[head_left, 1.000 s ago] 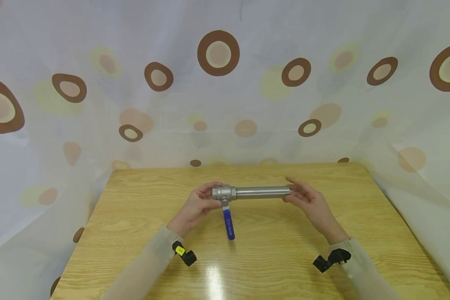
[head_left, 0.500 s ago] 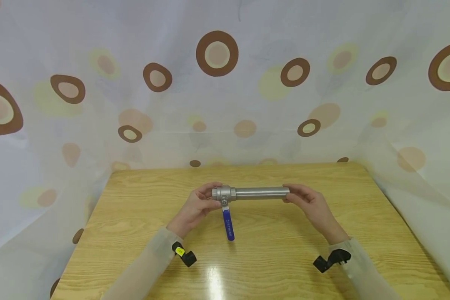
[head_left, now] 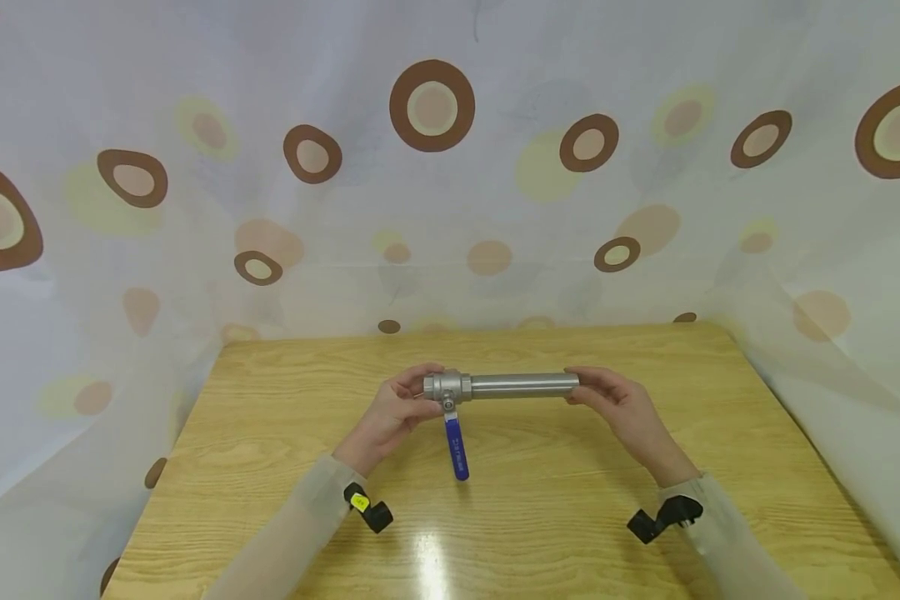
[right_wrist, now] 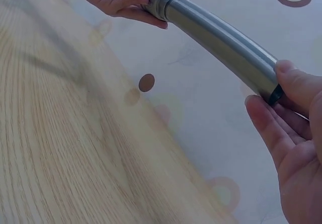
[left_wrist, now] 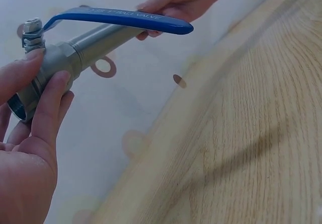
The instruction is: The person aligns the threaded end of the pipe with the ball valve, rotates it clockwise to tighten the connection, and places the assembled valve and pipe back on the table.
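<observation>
Held level above the table is a silver ball valve (head_left: 447, 386) with a long steel pipe (head_left: 525, 385) fitted into its right side. The valve's blue lever handle (head_left: 457, 448) points toward me; in the left wrist view this lever (left_wrist: 121, 18) carries the words "BALL VALVE". My left hand (head_left: 390, 417) grips the valve body, thumb on the near side and fingers around the far side. At the pipe's free end, my right hand (head_left: 622, 412) pinches it between thumb and fingers. The right wrist view shows the pipe's open end (right_wrist: 275, 94) between those fingers.
A wood-grain table (head_left: 540, 517) lies beneath both hands. Behind it and along its sides hangs a white curtain (head_left: 495, 208) printed with brown and yellow circles. Each sleeve cuff bears a small black camera mount (head_left: 369, 508).
The fingers of my right hand, spread at the pipe's end a second ago, have closed onto it. The pipe and valve have barely moved, and my left hand keeps its grip.
</observation>
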Demonstrator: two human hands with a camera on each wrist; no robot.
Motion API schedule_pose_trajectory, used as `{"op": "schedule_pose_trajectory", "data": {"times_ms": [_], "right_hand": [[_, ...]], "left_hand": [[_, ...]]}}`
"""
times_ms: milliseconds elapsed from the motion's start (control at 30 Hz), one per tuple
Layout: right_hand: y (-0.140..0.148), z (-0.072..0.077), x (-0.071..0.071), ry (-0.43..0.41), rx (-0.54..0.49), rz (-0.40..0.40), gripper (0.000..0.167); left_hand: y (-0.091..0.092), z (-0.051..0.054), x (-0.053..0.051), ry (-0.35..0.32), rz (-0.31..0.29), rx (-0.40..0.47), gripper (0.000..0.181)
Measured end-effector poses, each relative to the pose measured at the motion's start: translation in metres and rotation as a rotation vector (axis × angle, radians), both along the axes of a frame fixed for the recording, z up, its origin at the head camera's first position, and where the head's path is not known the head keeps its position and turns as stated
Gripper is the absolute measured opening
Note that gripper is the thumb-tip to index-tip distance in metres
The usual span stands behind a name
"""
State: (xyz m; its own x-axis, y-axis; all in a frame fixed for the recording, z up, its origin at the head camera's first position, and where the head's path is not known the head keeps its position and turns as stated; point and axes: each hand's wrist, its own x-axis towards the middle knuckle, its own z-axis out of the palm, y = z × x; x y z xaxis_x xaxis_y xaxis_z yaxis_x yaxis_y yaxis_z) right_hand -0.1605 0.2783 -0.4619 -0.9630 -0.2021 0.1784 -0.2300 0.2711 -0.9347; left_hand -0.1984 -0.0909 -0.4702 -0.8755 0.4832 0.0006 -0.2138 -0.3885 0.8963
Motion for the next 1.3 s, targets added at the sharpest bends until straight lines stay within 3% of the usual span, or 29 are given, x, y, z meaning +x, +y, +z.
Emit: {"op": "schedule_pose_trajectory", "data": {"times_ms": [233,533,767,1033,1300], "right_hand": [[-0.0002,0.0024,0.0014,0.010,-0.075,0.065,0.045],[-0.0011,0.0033,0.0017,0.023,-0.013,0.020,0.040],[-0.0004,0.0018,0.0020,0.017,-0.064,0.054,0.043],[-0.0015,0.0004,0.0013,0.018,0.011,0.000,0.042],[-0.0008,-0.0011,0.0001,0.028,-0.045,0.030,0.045]], "left_hand": [[-0.0007,0.0011,0.0016,0.002,-0.009,0.015,0.058],[0.0000,-0.0001,0.0013,0.000,-0.006,0.003,0.060],[0.0000,-0.0024,0.0003,0.001,-0.008,0.016,0.060],[0.0007,-0.0037,0.0008,0.005,-0.007,0.029,0.062],[0.0013,-0.0037,0.0004,0.000,0.014,0.022,0.066]]}}
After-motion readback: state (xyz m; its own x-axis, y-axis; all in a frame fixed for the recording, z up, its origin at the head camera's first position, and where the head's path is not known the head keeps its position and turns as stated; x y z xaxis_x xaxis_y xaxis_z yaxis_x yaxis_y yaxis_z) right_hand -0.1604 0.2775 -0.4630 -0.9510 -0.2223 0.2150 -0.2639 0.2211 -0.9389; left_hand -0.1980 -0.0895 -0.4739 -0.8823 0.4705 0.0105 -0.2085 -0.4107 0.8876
